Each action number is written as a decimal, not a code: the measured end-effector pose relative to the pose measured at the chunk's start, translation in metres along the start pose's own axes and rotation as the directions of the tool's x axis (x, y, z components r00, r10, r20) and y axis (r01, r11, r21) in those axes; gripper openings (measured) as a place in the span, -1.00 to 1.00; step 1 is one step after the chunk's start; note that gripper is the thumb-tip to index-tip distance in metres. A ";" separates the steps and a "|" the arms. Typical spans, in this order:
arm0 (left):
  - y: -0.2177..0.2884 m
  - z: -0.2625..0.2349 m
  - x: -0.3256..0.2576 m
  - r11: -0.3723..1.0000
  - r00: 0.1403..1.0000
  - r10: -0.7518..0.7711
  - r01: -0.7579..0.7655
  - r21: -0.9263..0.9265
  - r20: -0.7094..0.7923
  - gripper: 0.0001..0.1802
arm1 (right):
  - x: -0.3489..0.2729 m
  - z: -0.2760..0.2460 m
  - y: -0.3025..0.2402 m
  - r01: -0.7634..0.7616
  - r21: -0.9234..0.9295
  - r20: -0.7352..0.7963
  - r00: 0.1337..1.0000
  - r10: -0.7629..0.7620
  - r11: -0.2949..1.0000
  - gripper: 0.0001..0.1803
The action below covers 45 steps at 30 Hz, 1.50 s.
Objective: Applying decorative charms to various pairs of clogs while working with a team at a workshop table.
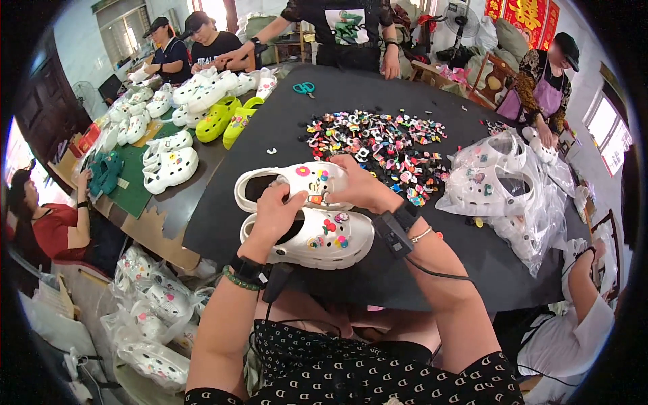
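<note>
Got decent bare room on the black tabletop (385,88) beyond the charm pile (378,145), right out to the far edge, plus another open stretch left of the pile, interrupted only by a small white piece (271,151) and, farther back, teal scissors (304,88). Way tighter to the right of the pile, thanks to clear-bagged white clogs (496,189) just beside it. See the near edge too, on the lap side of the pile.

Gripping the far white clog (305,177) with both hands, nearer than the pile and a bit left of it: left hand (273,210) at the front of the foot opening, right hand (368,189) closed over the toe end, right by the charms. Can't tell if pinching a charm as well. Also got the near white clog (324,239) sitting just nearer, below the wrists, decorated too.

Looking at a flat, dark surface overall. Well left of the pile, find a second tabletop (209,162) loaded with more white clogs (170,169) and lime clogs (217,120). Beyond the pile, spot a standing person (351,34) and a fan (462,23); off right, a person in a purple apron (540,94).
</note>
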<state>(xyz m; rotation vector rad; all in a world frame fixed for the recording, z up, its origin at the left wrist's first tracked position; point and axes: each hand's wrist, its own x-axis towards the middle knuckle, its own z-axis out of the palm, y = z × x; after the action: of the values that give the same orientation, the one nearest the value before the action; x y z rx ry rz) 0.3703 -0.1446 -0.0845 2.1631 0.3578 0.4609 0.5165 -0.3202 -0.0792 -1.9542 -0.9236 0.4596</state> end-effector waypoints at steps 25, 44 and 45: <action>-0.011 0.010 0.007 0.992 0.988 0.125 -0.122 0.038 -0.090 -0.53 | 0.004 0.033 0.008 -0.059 -0.186 -0.294 0.956 0.002 0.981 -0.18; -0.001 0.004 0.001 0.996 0.997 0.071 -0.069 0.059 -0.033 -0.60 | 0.007 0.029 0.033 0.065 0.151 -0.257 0.966 -0.025 0.986 -0.12; -0.002 0.005 0.001 0.996 0.997 0.069 -0.067 0.056 -0.026 -0.60 | 0.007 0.031 0.036 0.058 0.152 -0.258 0.966 -0.017 0.987 -0.12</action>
<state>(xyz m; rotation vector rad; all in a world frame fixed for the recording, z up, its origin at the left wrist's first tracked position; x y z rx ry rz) 0.3731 -0.1462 -0.0889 2.2298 0.3166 0.5256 0.5169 -0.3087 -0.1256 -1.7973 -0.7345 0.2421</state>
